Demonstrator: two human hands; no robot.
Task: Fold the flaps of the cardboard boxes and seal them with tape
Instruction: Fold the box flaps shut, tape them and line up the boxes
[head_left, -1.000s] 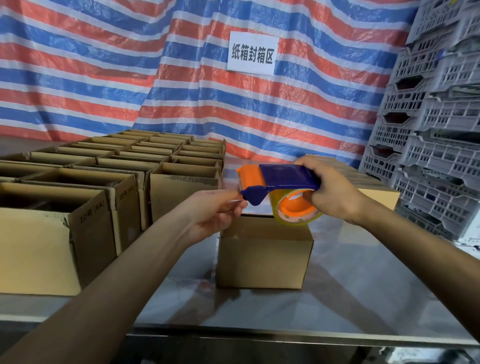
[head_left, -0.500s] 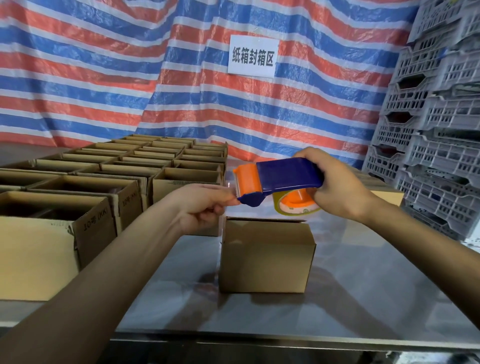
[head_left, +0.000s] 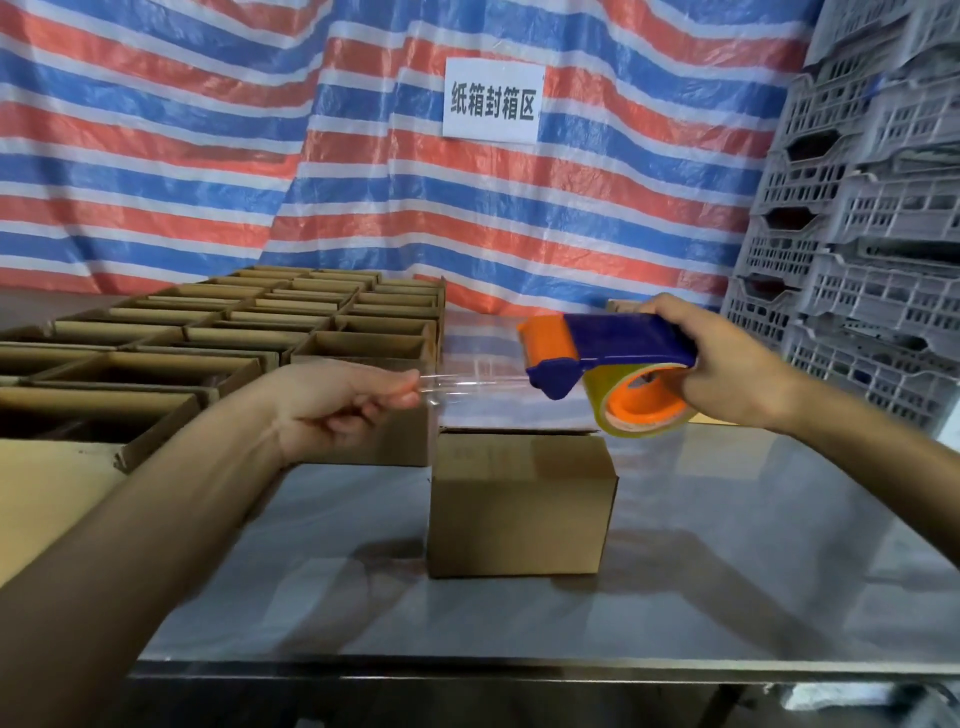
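At the middle of the frame, on the steel counter (head_left: 727, 545), the cardboard box (head_left: 519, 504) sits just below the tape dispenser (head_left: 613, 348), which the right hand (head_left: 727, 364) grips at centre right. Left of centre, the left hand (head_left: 337, 400) pinches the clear tape strip (head_left: 478, 382) in its fingers (head_left: 400, 397). The strip runs left to right above the box top, so it probably needs lowering straight down.

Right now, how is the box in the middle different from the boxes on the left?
The middle box has its flaps folded down; the left boxes are open on top. The middle box stands alone; the left boxes sit packed in rows. All are brown cardboard.
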